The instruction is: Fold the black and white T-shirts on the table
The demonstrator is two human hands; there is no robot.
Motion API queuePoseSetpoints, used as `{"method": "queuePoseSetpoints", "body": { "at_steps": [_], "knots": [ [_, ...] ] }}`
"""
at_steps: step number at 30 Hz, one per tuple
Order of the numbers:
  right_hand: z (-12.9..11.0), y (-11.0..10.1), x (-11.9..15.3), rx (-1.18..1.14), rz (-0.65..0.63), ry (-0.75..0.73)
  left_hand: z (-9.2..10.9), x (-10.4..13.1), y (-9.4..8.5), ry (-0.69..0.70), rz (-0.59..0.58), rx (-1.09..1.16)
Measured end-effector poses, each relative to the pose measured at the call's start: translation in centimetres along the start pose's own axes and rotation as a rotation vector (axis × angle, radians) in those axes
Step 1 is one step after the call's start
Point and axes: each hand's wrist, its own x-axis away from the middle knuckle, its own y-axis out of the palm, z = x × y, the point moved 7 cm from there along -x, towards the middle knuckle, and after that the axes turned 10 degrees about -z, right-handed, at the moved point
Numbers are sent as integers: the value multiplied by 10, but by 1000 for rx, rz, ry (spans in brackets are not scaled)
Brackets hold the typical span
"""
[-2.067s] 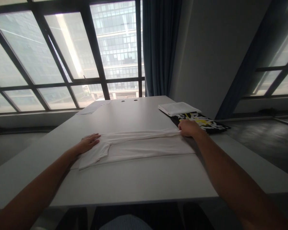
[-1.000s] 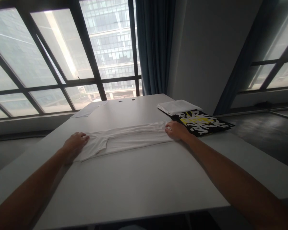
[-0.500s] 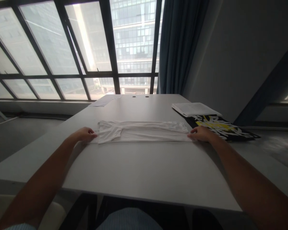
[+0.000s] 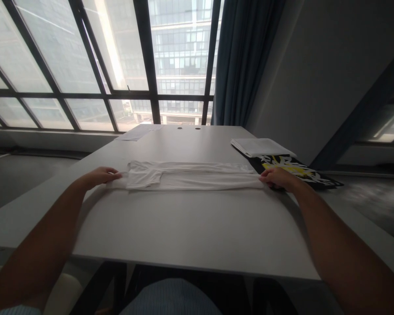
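Dark-framed windows and blue curtain behind white table in head view. White garment folded into long strip, lying crosswise on tabletop between both hands. Left hand: thumb and fingers pinching strip's left end. Right hand: fingertips pinching right end, just beside black printed cloth. Folded white cloth partly over black one. Paper near far left edge.
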Motion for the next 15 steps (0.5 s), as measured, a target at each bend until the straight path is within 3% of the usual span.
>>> {"method": "queuePoseSetpoints", "body": {
  "at_steps": [3,9,15],
  "knots": [
    [7,0,-1,-1,-42,8,-4,3,2,-21,-99,117],
    [7,3,5,16,-112,41,6,22,2,-53,-169,136],
    [-5,10,16,-174,-143,-2,17,21,13,-57,-196,102]
  ]
}}
